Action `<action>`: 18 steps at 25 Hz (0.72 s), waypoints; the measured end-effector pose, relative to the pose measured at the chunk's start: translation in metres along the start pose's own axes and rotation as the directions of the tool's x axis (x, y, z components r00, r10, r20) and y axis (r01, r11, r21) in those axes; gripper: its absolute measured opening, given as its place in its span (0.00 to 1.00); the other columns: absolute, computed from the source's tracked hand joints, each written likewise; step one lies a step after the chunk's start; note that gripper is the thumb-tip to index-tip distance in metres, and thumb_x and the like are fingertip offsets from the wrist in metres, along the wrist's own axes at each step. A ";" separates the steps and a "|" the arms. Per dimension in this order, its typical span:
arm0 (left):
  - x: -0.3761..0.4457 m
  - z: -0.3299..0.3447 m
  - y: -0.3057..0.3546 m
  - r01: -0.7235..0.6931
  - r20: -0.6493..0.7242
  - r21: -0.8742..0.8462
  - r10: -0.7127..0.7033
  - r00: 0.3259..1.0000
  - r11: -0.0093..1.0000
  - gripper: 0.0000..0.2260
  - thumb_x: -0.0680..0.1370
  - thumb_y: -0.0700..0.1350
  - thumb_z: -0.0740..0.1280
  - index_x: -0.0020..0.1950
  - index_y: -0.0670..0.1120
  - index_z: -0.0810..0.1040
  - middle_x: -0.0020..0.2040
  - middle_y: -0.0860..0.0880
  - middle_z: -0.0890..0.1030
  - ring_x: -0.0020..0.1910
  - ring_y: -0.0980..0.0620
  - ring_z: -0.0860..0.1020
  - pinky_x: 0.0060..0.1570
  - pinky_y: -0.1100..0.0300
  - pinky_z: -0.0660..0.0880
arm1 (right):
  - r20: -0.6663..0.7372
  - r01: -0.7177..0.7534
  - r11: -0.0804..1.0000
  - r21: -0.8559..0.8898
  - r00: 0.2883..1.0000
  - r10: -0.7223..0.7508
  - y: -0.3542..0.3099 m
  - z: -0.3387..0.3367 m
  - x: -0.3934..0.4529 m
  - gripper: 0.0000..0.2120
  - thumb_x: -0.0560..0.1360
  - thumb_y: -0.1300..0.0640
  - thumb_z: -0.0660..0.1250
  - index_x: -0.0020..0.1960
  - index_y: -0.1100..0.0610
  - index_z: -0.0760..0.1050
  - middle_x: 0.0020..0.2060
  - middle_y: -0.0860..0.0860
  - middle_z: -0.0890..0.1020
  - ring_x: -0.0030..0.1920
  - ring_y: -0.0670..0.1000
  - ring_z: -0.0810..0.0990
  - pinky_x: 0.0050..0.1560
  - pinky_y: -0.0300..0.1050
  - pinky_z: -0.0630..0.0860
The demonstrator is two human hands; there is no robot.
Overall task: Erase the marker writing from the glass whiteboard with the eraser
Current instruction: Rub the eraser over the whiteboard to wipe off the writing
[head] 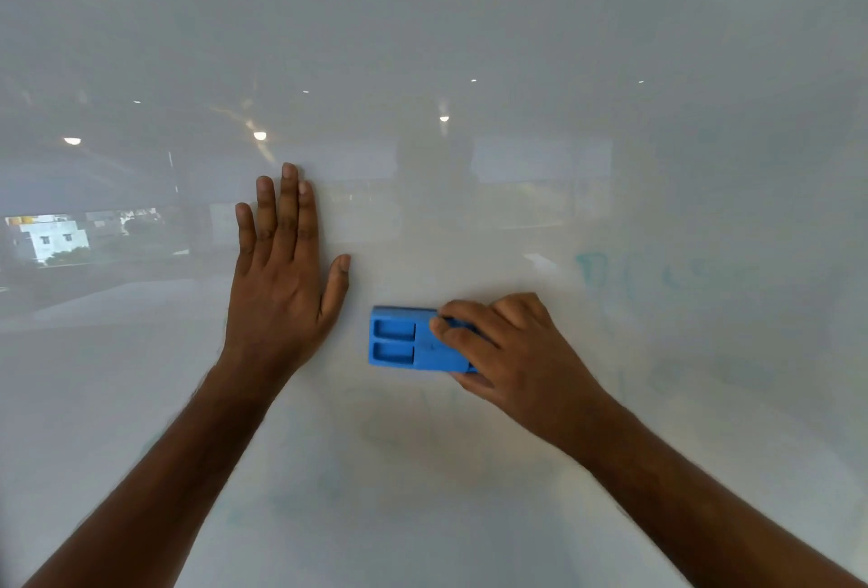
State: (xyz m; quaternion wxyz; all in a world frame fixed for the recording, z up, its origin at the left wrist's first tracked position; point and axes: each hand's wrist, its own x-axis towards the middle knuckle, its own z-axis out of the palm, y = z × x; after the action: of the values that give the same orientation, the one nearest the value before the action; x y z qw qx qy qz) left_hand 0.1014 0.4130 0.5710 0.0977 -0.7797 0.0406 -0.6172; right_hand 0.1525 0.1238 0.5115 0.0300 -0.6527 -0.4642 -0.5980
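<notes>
The glass whiteboard (469, 47) fills the whole view. A blue plastic eraser (399, 339) with two recessed pockets lies flat against it, just below centre. My right hand (507, 348) grips the eraser's right end, fingers curled over the top and thumb underneath. My left hand (282, 277) presses flat on the glass to the left of the eraser, fingers straight and pointing up, thumb spread. Faint smeared teal marker writing (667, 273) shows to the right of my right hand, with paler smudges (422, 423) below the eraser.
The glass reflects ceiling lights (259, 135), a window with white buildings (51, 237) at the left, and a dim figure at centre. No board edge or tray is in view.
</notes>
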 end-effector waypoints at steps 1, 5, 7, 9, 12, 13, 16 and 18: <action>0.000 0.000 0.000 0.000 -0.001 -0.002 0.000 1.000 1.000 0.35 0.88 0.56 0.53 0.88 0.37 0.46 0.89 0.39 0.45 0.89 0.38 0.42 0.87 0.44 0.40 | 0.013 0.006 1.000 0.004 1.000 -0.006 0.001 -0.001 -0.011 0.22 0.75 0.52 0.71 0.67 0.52 0.74 0.63 0.49 0.80 0.45 0.54 0.76 0.51 0.53 0.75; 0.001 0.000 0.005 -0.008 0.003 0.004 0.008 1.000 1.000 0.35 0.88 0.56 0.52 0.88 0.37 0.46 0.89 0.38 0.45 0.89 0.39 0.42 0.87 0.45 0.39 | 0.001 -0.051 0.999 -0.008 0.999 0.051 0.028 -0.015 -0.030 0.24 0.72 0.52 0.74 0.67 0.52 0.73 0.63 0.49 0.81 0.46 0.55 0.75 0.52 0.53 0.73; 0.003 0.000 0.012 -0.019 0.013 0.007 0.019 1.000 1.000 0.35 0.88 0.56 0.53 0.88 0.37 0.46 0.89 0.38 0.45 0.89 0.39 0.42 0.87 0.45 0.39 | -0.034 -0.116 0.993 -0.013 0.993 0.116 0.046 -0.023 -0.024 0.25 0.72 0.50 0.74 0.67 0.50 0.72 0.63 0.48 0.81 0.47 0.55 0.75 0.53 0.53 0.72; 0.006 0.001 0.021 -0.016 0.018 0.001 0.016 1.000 1.000 0.35 0.88 0.56 0.53 0.88 0.37 0.46 0.89 0.38 0.45 0.89 0.39 0.42 0.87 0.45 0.39 | -0.075 -0.174 0.985 0.017 0.982 0.174 0.056 -0.027 -0.010 0.23 0.74 0.50 0.73 0.67 0.51 0.72 0.62 0.48 0.80 0.48 0.54 0.74 0.54 0.54 0.72; 0.009 0.002 0.030 -0.005 0.013 -0.016 0.005 1.000 1.000 0.36 0.88 0.56 0.53 0.88 0.37 0.45 0.89 0.39 0.44 0.89 0.40 0.41 0.87 0.46 0.39 | -0.102 -0.192 0.978 0.077 0.975 0.199 0.048 -0.021 0.005 0.22 0.72 0.52 0.74 0.65 0.52 0.75 0.61 0.48 0.81 0.47 0.54 0.73 0.53 0.54 0.72; 0.009 0.002 0.031 -0.005 0.017 -0.022 0.005 1.000 1.000 0.36 0.88 0.56 0.53 0.88 0.37 0.45 0.89 0.39 0.44 0.89 0.40 0.41 0.87 0.46 0.39 | -0.086 -0.163 0.983 0.080 0.982 0.169 0.043 -0.018 0.003 0.23 0.70 0.53 0.74 0.65 0.52 0.76 0.62 0.49 0.81 0.47 0.55 0.73 0.53 0.55 0.72; 0.010 0.001 0.031 -0.008 0.037 -0.024 0.009 0.999 1.000 0.36 0.88 0.56 0.53 0.88 0.37 0.44 0.89 0.39 0.43 0.89 0.40 0.41 0.87 0.46 0.39 | -0.037 -0.062 0.997 0.054 0.997 0.064 0.035 -0.013 -0.022 0.25 0.70 0.55 0.75 0.65 0.53 0.74 0.63 0.49 0.80 0.46 0.55 0.75 0.51 0.55 0.75; 0.010 0.000 0.032 -0.004 0.046 -0.019 0.005 0.999 1.000 0.36 0.88 0.56 0.53 0.88 0.36 0.45 0.89 0.39 0.43 0.89 0.40 0.41 0.87 0.46 0.39 | -0.034 -0.039 0.999 0.030 0.999 0.040 0.040 -0.014 -0.042 0.24 0.71 0.54 0.74 0.66 0.52 0.73 0.63 0.48 0.80 0.46 0.53 0.73 0.52 0.54 0.74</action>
State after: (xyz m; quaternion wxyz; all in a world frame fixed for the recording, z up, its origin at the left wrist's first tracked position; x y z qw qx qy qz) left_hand 0.1058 0.3797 0.5736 0.0924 -0.7944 0.0459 -0.5986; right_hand 0.1740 0.0690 0.5021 0.0592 -0.6507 -0.4593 -0.6017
